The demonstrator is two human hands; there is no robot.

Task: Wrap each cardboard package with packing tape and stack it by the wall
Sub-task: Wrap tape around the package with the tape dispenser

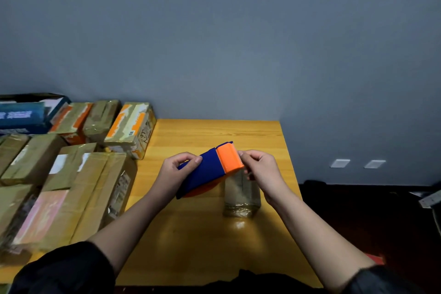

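My left hand (pixel 177 169) grips the tape dispenser (pixel 210 169); my right hand (pixel 259 169) pinches at its orange cutter end. The taped package (pixel 241 196) lies on the table (pixel 191 234) just below the dispenser, under my right hand.

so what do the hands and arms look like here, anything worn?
Both hands, left hand and right hand, are bare: no gloves, and no rings or watch that show. The forearms are uncovered. Black sleeves are pushed up toward the elbows on both arms, the right one only at the frame's bottom corner. No markings visible on the fabric.
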